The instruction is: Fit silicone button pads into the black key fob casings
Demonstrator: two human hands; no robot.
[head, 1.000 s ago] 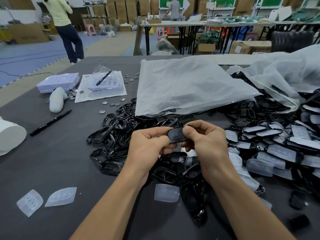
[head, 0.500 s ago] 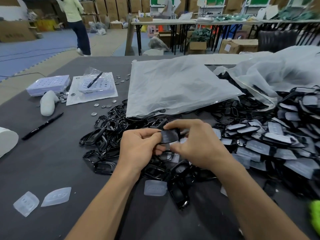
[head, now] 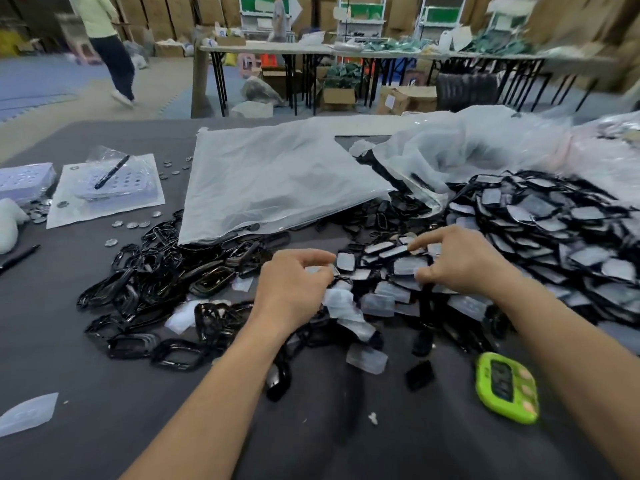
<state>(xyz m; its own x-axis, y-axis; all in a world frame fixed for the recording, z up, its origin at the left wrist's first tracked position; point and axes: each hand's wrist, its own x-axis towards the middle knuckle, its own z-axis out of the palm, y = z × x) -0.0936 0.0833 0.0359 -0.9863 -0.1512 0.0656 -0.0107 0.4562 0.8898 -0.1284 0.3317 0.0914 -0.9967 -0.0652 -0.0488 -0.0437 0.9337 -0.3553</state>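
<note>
On the left side of the dark table (head: 69, 341) lies a heap of empty black casings (head: 145, 289), with a pen (head: 17, 259) and some small round metal discs (head: 133, 224) near them. A moment ago both hands were pressed together on one casing; now they have come apart and the casing is gone from between them. That likely means one pad got fitted and the piece went onto the pile. The left hand (head: 294, 289) is curled, with something pale and blurry by its fingertips; I cannot tell if it grips it. Loose silicone pads (head: 367, 358) lie just beside it. The right hand (head: 460, 261) has its fingers loosely spread and touches the edge of the finished pile (head: 554, 230), holding nothing I can see. The next job looks like picking a new casing and pad. A clear plastic bag (head: 270, 181) lies flat behind the hands, and a green timer (head: 507, 393) sits near the right arm. Far back, the room has long tables, stacked cardboard boxes, and a person walking (head: 104, 36).
</note>
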